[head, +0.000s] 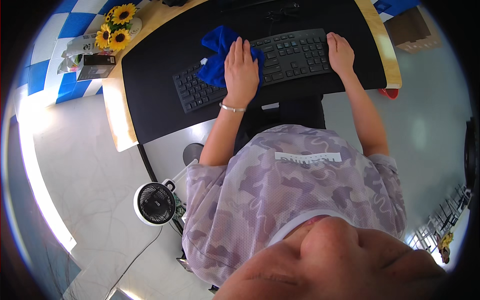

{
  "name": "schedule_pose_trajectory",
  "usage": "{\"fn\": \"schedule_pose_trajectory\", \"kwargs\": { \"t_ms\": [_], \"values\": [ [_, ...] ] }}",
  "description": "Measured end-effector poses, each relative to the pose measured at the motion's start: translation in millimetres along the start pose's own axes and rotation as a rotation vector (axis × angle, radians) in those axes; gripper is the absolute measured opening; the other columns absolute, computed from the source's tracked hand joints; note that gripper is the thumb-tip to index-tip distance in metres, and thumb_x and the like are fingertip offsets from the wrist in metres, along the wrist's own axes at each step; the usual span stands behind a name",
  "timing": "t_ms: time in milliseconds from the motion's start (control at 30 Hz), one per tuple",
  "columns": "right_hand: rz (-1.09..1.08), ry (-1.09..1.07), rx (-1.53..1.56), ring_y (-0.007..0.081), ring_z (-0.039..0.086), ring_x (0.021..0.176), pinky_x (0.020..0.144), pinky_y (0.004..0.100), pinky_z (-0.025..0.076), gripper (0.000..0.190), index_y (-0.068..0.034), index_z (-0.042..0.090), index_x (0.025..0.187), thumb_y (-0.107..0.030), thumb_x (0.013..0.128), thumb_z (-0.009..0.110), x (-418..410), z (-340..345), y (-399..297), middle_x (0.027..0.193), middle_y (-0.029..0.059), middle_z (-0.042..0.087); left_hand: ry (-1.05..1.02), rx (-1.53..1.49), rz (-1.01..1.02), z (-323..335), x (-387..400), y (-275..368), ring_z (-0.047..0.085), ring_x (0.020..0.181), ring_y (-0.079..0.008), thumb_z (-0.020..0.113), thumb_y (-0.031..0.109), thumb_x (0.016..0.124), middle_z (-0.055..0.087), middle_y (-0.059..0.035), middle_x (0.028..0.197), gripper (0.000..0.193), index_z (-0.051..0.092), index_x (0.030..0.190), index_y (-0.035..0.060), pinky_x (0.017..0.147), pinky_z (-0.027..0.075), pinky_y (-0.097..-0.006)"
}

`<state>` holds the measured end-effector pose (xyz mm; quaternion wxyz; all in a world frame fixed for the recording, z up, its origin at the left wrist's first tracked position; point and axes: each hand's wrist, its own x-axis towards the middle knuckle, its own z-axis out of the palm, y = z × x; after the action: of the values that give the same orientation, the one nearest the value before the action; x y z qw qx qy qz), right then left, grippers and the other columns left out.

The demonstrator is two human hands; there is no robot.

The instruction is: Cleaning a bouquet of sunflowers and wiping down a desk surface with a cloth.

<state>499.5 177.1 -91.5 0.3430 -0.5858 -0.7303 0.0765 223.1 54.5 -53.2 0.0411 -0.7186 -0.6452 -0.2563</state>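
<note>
A black computer keyboard (288, 56) lies at a slant on a black desk mat (157, 63). My left hand (242, 75), with a bracelet at the wrist, rests flat on a bunched blue cloth (215, 67) that covers the keyboard's middle part; its fingers lie close together, pointing away from me. A small white tag shows at the cloth's left side. My right hand (340, 54) is at the keyboard's right end, with its fingers over that edge; the underside of the fingers is hidden.
Artificial sunflowers (119, 28) in a white pot, a dark box (96, 66) and a plastic package (80, 47) stand at the back left. Black cables (283, 13) lie behind the keyboard. A white fan (155, 203) stands left of me, and a cardboard box (412, 30) sits beyond the desk's right side.
</note>
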Motion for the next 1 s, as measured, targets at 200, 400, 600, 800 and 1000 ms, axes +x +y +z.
{"fn": "schedule_pose_trajectory", "kwargs": {
  "t_ms": [200,400,600,800,1000],
  "values": [
    [-0.007,-0.011,-0.009,0.0315,0.065,0.095,0.083,0.0436,0.051,0.039,-0.008,0.069,0.105,-0.035,0.101,0.041,1,-4,-2,0.096,0.0111,0.069,-0.061,-0.082,0.011,-11,-38,35,0.042,0.136,-0.0359,0.063,0.01,0.088,0.042,-0.0193,0.149,0.054,0.049,0.138,-0.0024,0.11,0.036,-0.0434],
    [0.007,-0.045,-0.001,0.0317,0.064,0.097,0.085,0.0441,0.051,0.039,-0.007,0.069,0.106,-0.034,0.101,0.041,-1,-6,-7,0.099,0.0117,0.07,-0.043,-0.071,0.131,5,11,15,0.045,0.133,-0.0357,0.068,0.017,0.085,0.046,-0.0191,0.143,0.052,0.054,0.134,0.0047,0.108,0.039,-0.0434],
    [0.005,-0.024,0.023,0.0319,0.064,0.097,0.085,0.0437,0.05,0.038,-0.006,0.069,0.104,-0.033,0.1,0.042,-1,-7,-4,0.1,0.0116,0.069,-0.01,-0.084,0.11,18,13,29,0.047,0.131,-0.0365,0.068,0.016,0.086,0.049,-0.02,0.14,0.05,0.055,0.131,0.0021,0.107,0.041,-0.0427],
    [-0.028,-0.011,0.018,0.0314,0.064,0.092,0.081,0.0431,0.051,0.036,-0.006,0.069,0.1,-0.031,0.1,0.042,0,-9,-7,0.096,0.0099,0.07,-0.027,-0.137,0.191,22,-7,70,0.047,0.133,-0.034,0.067,0.008,0.081,0.05,-0.0184,0.14,0.053,0.054,0.132,-0.0011,0.106,0.042,-0.0397],
    [-0.175,-0.067,-0.118,0.0325,0.064,0.096,0.084,0.0434,0.051,0.032,-0.005,0.066,0.106,-0.025,0.099,0.041,0,-1,9,0.104,0.0123,0.068,0.049,-0.205,0.386,58,26,107,0.049,0.131,-0.0326,0.053,0.01,0.086,0.056,-0.0177,0.134,0.043,0.058,0.126,-0.0035,0.107,0.041,-0.0396]
  ]
}}
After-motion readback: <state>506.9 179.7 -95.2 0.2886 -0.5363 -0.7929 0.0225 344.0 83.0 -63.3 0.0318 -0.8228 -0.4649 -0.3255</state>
